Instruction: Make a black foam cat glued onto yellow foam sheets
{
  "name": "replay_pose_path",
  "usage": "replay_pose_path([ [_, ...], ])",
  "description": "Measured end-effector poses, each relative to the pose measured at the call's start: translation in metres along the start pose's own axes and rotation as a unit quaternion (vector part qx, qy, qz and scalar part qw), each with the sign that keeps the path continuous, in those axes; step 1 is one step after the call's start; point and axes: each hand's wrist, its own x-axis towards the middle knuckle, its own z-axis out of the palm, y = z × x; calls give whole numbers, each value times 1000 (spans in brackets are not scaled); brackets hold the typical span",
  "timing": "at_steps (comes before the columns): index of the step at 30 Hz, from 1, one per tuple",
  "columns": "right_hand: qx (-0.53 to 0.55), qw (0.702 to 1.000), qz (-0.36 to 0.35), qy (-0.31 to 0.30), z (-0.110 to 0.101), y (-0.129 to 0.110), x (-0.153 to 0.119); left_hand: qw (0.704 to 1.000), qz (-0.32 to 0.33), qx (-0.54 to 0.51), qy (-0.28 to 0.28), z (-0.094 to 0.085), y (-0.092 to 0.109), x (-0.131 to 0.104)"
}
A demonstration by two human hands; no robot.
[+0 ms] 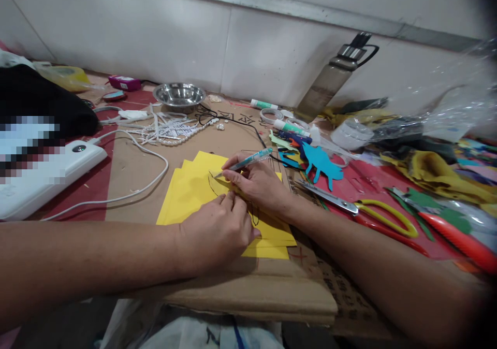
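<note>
My right hand grips a clear-and-blue pen, its tip down on the yellow paper. Dark curved lines drawn in ink show on the top sheet, near the pen tip and below my right hand. Curled and closed, my left hand presses down on the same paper, just in front of my right hand. Its fingertips are partly hidden, as is the middle of the drawing. Several yellow sheets lie stacked unevenly on brown cardboard.
Scissors, a red-handled cutter and a blue cutout lie at right. Behind stand a tilted-looking bottle and a metal bowl. A white power bank with a cable is at left.
</note>
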Motion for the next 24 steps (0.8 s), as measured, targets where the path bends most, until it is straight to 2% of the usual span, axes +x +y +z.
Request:
replay_pose_path([
  [13,11,1000,1,-11,1,-3,0,1000,4,3,11,0,0,0],
  [24,9,1000,-7,-8,0,-3,-1,1000,7,-7,-20,-2,-1,1],
])
